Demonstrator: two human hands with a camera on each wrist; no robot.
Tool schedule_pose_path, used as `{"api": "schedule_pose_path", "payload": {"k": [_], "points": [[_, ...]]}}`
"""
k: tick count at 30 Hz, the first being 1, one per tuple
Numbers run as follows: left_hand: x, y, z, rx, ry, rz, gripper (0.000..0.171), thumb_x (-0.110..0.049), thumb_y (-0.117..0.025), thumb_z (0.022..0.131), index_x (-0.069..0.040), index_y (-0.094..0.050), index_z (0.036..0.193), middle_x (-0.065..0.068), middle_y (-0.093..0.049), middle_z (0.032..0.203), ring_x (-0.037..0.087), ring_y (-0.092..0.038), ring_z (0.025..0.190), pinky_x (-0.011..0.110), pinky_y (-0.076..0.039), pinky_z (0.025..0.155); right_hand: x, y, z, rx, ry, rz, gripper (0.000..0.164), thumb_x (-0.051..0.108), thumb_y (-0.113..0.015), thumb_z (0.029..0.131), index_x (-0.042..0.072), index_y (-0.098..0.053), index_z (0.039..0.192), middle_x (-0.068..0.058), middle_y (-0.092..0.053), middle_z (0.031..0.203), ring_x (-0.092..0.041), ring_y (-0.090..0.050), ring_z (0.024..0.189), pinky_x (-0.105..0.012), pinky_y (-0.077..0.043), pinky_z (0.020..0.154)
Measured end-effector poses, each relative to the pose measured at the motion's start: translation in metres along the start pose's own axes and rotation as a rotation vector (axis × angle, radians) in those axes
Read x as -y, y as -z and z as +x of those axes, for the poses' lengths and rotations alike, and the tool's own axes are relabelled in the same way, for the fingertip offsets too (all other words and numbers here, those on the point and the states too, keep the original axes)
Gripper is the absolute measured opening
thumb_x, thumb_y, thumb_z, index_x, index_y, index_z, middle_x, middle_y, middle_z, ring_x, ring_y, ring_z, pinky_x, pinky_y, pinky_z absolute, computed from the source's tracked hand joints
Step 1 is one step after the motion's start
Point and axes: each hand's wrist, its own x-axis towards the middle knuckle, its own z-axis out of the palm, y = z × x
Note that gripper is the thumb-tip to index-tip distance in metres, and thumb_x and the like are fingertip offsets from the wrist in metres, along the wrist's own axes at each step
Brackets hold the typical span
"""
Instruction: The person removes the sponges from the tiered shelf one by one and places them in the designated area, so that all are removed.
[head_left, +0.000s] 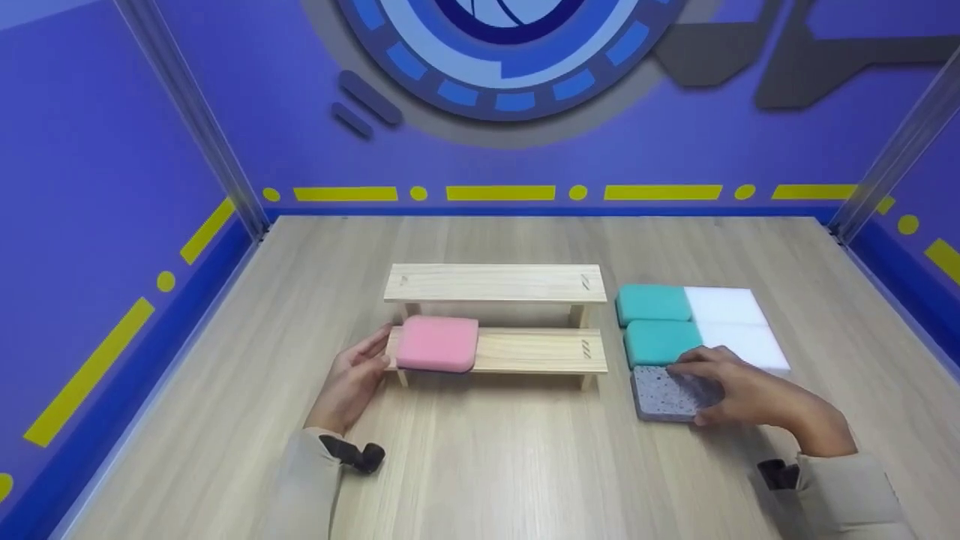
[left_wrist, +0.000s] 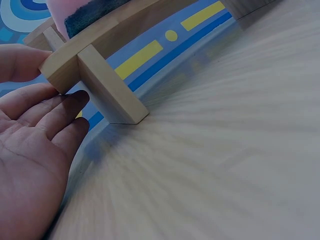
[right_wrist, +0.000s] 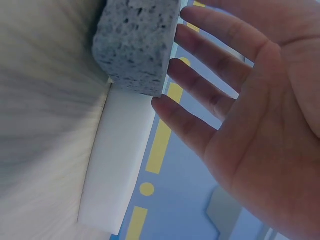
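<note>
My left hand [head_left: 352, 379] pinches the left end of the front wooden stand [head_left: 536, 349], thumb and fingers at its edge. On that stand's left part lies a pink sponge [head_left: 437, 343] with a dark scouring layer beneath. Over to the right, my right hand [head_left: 750, 394] reaches over a speckled grey sponge [head_left: 660, 394], fingertips along its top and thumb by its near edge. In the right wrist view, the fingers [right_wrist: 200, 122] are fairly straight at the grey sponge's upper edge, and the sponge [right_wrist: 135, 47] sits low by the tabletop.
A second wooden stand [head_left: 495, 282] is behind the front one. Beyond the grey sponge, two green sponges [head_left: 654, 304] lie against white sponges [head_left: 739, 326]. Blue decorated panels [head_left: 465, 161] wall the wooden table [head_left: 510, 465] at the back and sides.
</note>
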Motion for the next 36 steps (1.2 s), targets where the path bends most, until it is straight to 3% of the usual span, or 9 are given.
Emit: {"api": "schedule_pose_path", "payload": {"k": [9,18,29,36], "points": [[-0.0004,-0.001,0.0007,-0.008,0.008,-0.002,0.061,0.01,-0.046,0.089,0.009,-0.025,0.147,0.023,-0.026,0.155,0.029,-0.023,0.144,0.016,-0.043,0.101,-0.0047,-0.003,0.0007,-0.028,0.075,-0.045,0.063,0.017,-0.083,0.067,0.003,-0.062,0.125,-0.016,-0.057,0.124,-0.038,-0.047,0.113,-0.052,-0.045,0.092],[0.0001,-0.0003,0.0011,-0.006,-0.001,-0.012,0.061,0.01,-0.045,0.089,0.011,-0.024,0.147,0.025,-0.024,0.155,0.03,-0.022,0.145,0.018,-0.041,0.103,-0.004,-0.002,0.0014,-0.023,0.069,-0.047,0.064,0.019,-0.083,0.068,0.003,-0.062,0.126,-0.017,-0.058,0.124,-0.039,-0.048,0.114,-0.054,-0.045,0.093],[0.0006,0.0,0.0007,0.0,0.001,-0.017,0.062,0.01,-0.046,0.089,0.011,-0.024,0.147,0.025,-0.025,0.155,0.03,-0.023,0.144,0.018,-0.042,0.102,-0.0013,0.0013,0.0015,-0.026,0.047,-0.015,0.06,0.025,-0.081,0.071,0.007,-0.063,0.125,-0.013,-0.058,0.126,-0.036,-0.049,0.114,-0.051,-0.047,0.092],[-0.0001,-0.0006,0.0007,-0.01,0.011,-0.023,0.061,0.01,-0.045,0.089,0.011,-0.025,0.146,0.025,-0.026,0.155,0.03,-0.024,0.144,0.018,-0.044,0.101,0.0023,0.0057,0.0044,-0.089,0.097,-0.012,0.051,0.026,-0.077,0.078,0.006,-0.064,0.124,-0.012,-0.061,0.121,-0.035,-0.056,0.111,-0.05,-0.05,0.09]]}}
